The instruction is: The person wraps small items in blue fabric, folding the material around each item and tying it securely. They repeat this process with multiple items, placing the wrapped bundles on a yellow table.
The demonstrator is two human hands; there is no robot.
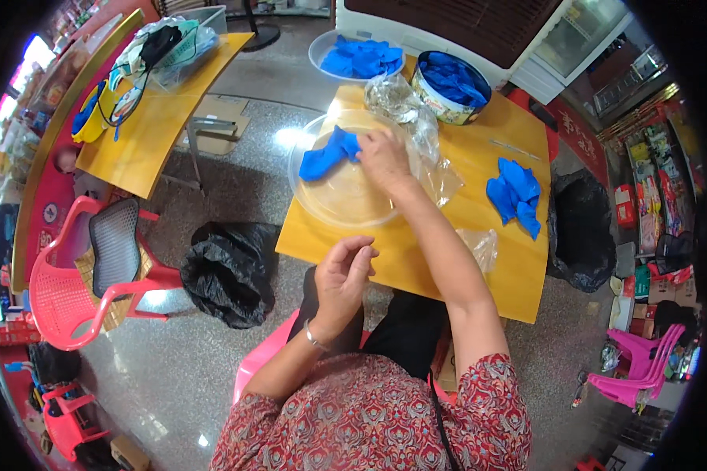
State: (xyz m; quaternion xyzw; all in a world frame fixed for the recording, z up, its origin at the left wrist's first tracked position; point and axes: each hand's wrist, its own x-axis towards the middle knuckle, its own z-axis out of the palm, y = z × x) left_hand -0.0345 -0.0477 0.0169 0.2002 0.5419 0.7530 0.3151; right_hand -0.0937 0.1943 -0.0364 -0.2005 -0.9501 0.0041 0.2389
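Observation:
My right hand (pixel 382 159) reaches across the table, fingers closed at the right end of a crumpled blue piece (pixel 328 155), thin and soft like a glove or cloth. That piece lies over a wide, clear plastic basin or lid (pixel 306 201) at the table's left edge. My left hand (pixel 344 279) hovers in front of the table's near edge, fingers curled in toward the thumb, and nothing shows in it. More blue pieces lie in a white bowl (pixel 317 55) at the far end, in a round tub (pixel 445 111), and in a small pile (pixel 514 195) on the right.
Clear plastic bags (pixel 401 102) lie crumpled on the yellow table (pixel 479 177). Black bin bags stand open on the floor, one on the left (pixel 229 275) and one on the right (pixel 583 228). A pink chair (pixel 63 290) is at the left, near a second yellow table (pixel 137 161).

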